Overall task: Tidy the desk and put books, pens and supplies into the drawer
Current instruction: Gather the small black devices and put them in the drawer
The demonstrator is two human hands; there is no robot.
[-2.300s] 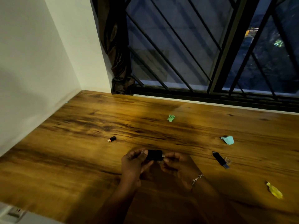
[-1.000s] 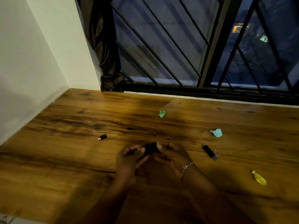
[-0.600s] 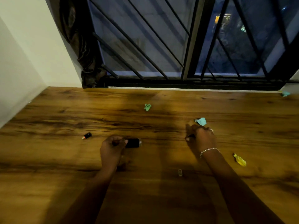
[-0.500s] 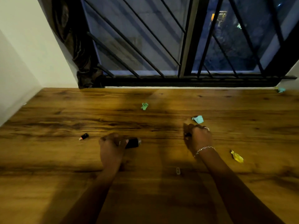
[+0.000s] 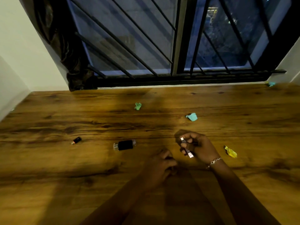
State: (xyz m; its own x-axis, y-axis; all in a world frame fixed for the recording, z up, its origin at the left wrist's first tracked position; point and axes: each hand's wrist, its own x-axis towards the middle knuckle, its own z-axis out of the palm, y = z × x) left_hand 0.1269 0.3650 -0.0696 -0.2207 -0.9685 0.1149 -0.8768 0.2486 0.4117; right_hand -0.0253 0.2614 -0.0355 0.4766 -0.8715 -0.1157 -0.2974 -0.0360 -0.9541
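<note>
Wooden desk (image 5: 56, 184), dark grain. Lying on it, all apart: green paper scrap (image 5: 137, 106), teal scrap (image 5: 192, 117), far-corner teal scrap (image 5: 271, 83), yellow scrap (image 5: 230, 152), black cylinder (image 5: 124, 144), small red-tipped black piece (image 5: 76, 140).

Desk (image 5: 65, 168) is wood-grain w/ a slight sheen, pretty smooth. Black adapter (image 5: 124, 145) looks like matt plastic w/ shiny metal prongs, stick (image 5: 186, 148) has a bright metal tip. Green scrap (image 5: 138, 106) = crumpled paper, bracelet (image 5: 213, 162) is glinty metal.

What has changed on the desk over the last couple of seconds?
The left hand set the black device down and let go. The right hand reached right and picked up the dark stick. The green scrap, teal scrap, yellow scrap and small cap stayed put.
</note>
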